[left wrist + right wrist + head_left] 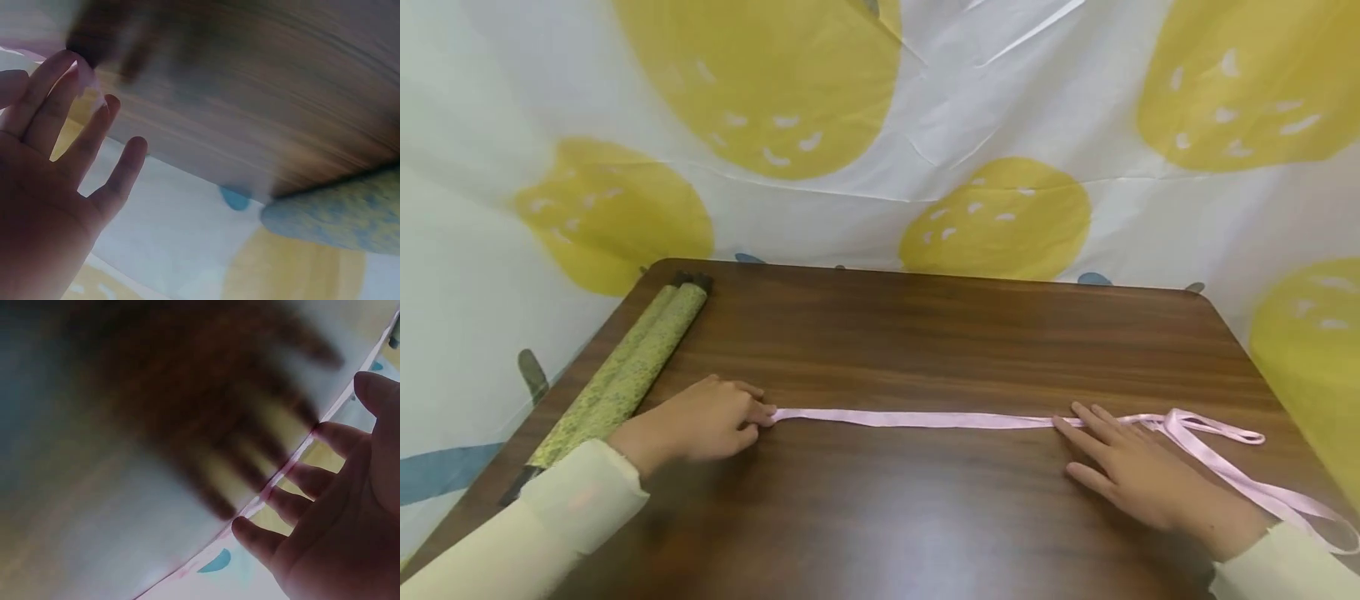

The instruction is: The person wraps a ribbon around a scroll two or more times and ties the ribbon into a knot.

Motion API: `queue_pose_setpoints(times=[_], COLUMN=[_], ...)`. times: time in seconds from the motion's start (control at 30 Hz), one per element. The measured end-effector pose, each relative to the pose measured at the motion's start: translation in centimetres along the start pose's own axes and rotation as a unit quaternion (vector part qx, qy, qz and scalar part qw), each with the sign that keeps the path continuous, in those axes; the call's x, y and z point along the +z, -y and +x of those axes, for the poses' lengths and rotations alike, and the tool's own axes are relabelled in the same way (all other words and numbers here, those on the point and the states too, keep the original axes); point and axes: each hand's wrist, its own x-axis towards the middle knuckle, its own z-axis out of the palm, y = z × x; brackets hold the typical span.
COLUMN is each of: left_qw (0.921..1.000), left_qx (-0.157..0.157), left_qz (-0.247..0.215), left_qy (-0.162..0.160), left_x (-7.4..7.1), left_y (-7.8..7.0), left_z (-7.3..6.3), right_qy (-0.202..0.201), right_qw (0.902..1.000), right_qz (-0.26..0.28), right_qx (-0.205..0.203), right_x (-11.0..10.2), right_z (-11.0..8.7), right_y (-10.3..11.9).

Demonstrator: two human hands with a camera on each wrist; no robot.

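Observation:
A pink satin ribbon (910,419) lies stretched across the brown wooden table between my two hands. At its left end, my left hand (715,418) presses it with the fingertips; in the left wrist view the fingers (84,140) are extended and a bit of ribbon shows by their tips. My right hand (1131,467) lies palm down with spread, straight fingers, their tips on the ribbon. In the right wrist view those fingers (290,506) rest along the pink strip. Beyond the right hand, the rest of the ribbon falls in loose loops, partly behind the wrist.
Left of my left hand, a folded yellow-green patterned item (625,367) with dark ends lies along the table's left edge. The wooden table (925,342) has rounded far corners. Behind it hangs a white cloth (820,217) printed with large yellow lemons.

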Motion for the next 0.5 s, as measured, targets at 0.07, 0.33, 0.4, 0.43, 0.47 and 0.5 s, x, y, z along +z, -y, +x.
queue_pose_setpoints(times=[0.07, 0.33, 0.4, 0.43, 0.47, 0.5], left_qw=[0.9999, 0.9989, 0.9986, 0.9982, 0.9974, 0.9961], left_qx=[-0.010, -0.022, -0.016, -0.024, -0.043, -0.067], left_qz=[0.001, -0.040, -0.047, -0.044, -0.040, -0.032], left_qy=[0.006, 0.012, -0.018, -0.032, -0.041, -0.049], left_x=[-0.4, -1.5, -2.2, -2.7, -3.3, -3.8], left_y=[0.6, 2.6, 3.4, 3.9, 4.6, 5.5], left_z=[0.2, 0.9, 1.3, 1.4, 1.4, 1.5], right_qy=[0.000, 0.007, 0.005, 0.003, 0.003, 0.002], right_qw=[0.9999, 0.9997, 0.9997, 0.9997, 0.9998, 0.9997], right_qz=[-0.010, -0.016, -0.015, -0.014, -0.011, -0.009], right_qx=[0.008, 0.015, 0.016, 0.017, 0.019, 0.021], right_x=[0.1, 0.2, 0.2, 0.2, 0.3, 0.3], right_z=[-0.7, -1.9, -2.2, -2.3, -2.4, -2.4], right_y=[-0.1, 0.5, 1.0, 1.2, 1.4, 1.6])
